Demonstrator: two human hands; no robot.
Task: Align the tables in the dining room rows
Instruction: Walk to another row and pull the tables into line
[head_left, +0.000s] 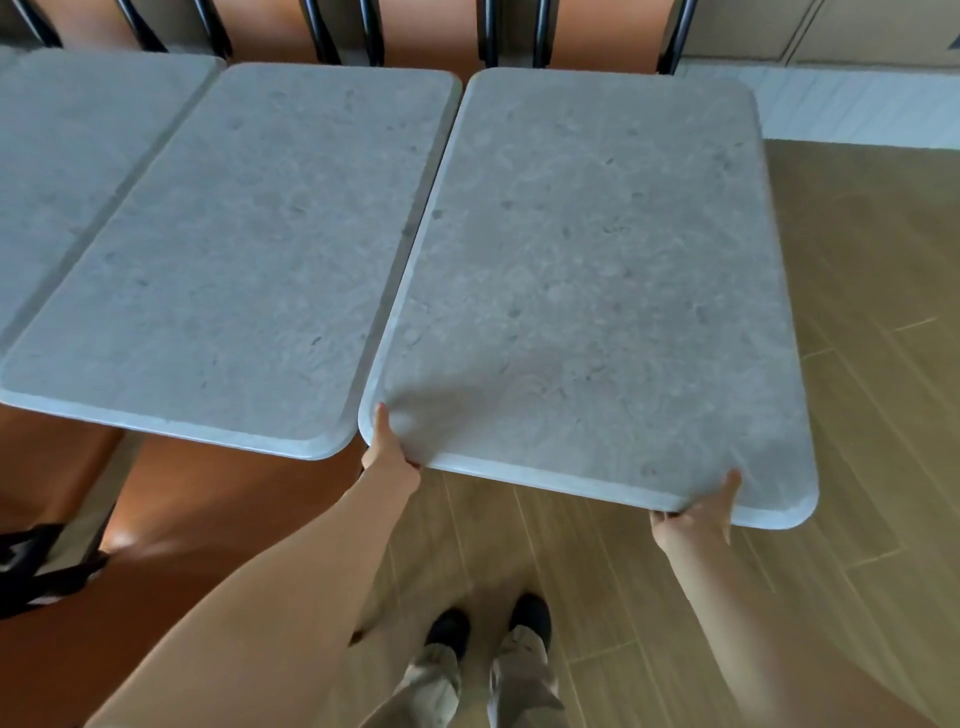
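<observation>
Standing on the wooden floor (857, 364) are two dark shoes (491, 623), just short of the right bench's near edge. Both hands grasp that right bench (597, 249), a grey stone-look top with rounded corners. The left hand (389, 449) clamps its near left corner, thumb lying on top and fingers hidden under the rim. The right hand (698, 512) holds the near edge close to the other corner, thumb on the surface, fingers tucked beneath. Beside it to the left stands the middle bench (249, 249); the two long sides run close together with a thin gap, and the right bench's near edge lies closer to the shoes. Beyond the middle one, a third bench (67, 171) abuts. Past the right bench's far edge stand orange chairs (426, 31) with black frames.
</observation>
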